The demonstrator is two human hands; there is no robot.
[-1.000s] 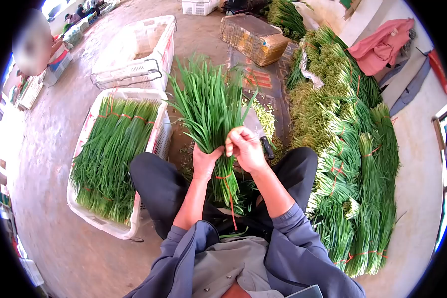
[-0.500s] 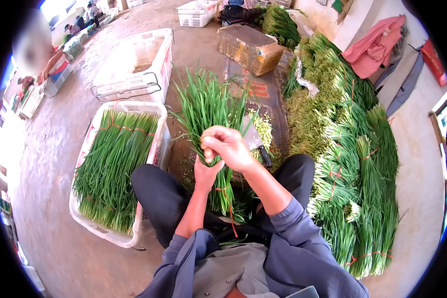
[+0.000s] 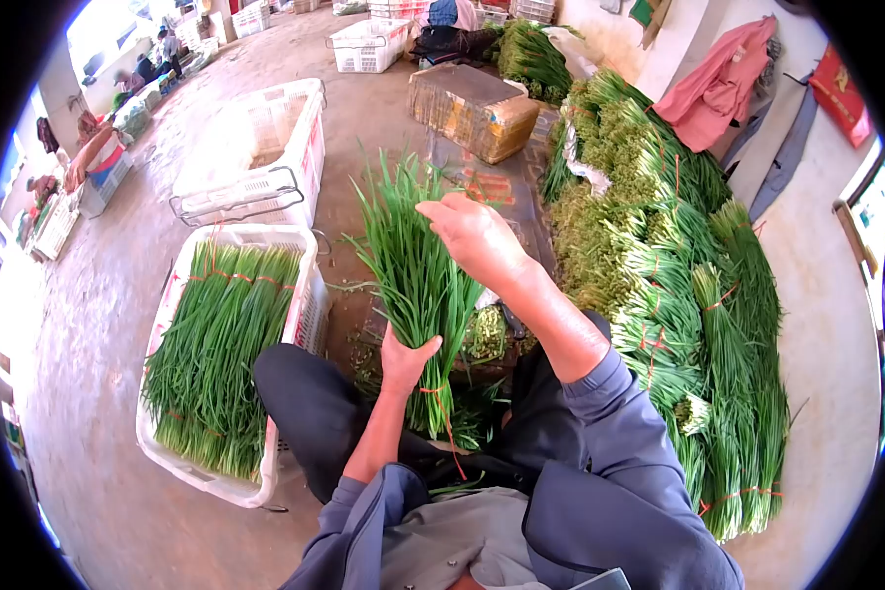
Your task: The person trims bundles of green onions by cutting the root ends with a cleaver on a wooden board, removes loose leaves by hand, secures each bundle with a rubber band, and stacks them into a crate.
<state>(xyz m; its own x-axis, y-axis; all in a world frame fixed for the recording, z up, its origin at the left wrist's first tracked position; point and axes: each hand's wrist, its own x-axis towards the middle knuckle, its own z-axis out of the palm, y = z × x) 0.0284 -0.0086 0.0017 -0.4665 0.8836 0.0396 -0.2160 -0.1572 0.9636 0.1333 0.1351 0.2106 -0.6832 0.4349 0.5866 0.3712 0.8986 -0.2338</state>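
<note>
Between my knees stands a bunch of green chives (image 3: 408, 246), leaf tips up, a red tie round its lower part. My left hand (image 3: 405, 362) is wrapped round the bunch a little above that tie, its thumb across the front. At the right of the leaf tips is my right hand (image 3: 477, 241), fingers curled and pressed together; whatever they pinch, if anything, is hidden. Chopped pale green pieces (image 3: 487, 332) lie on the floor mat below my right forearm.
To my left is a white crate (image 3: 310, 324) packed with tied chives; another white crate (image 3: 300, 187) stands behind it. A taped box (image 3: 477, 108) lies ahead. Tied bundles (image 3: 659, 295) are piled along the right wall. People sit at the far left.
My right hand has moved up and right from above my left hand to the leaf tips. My left hand still grips the bunch, slightly lower. The view has shifted slightly.
</note>
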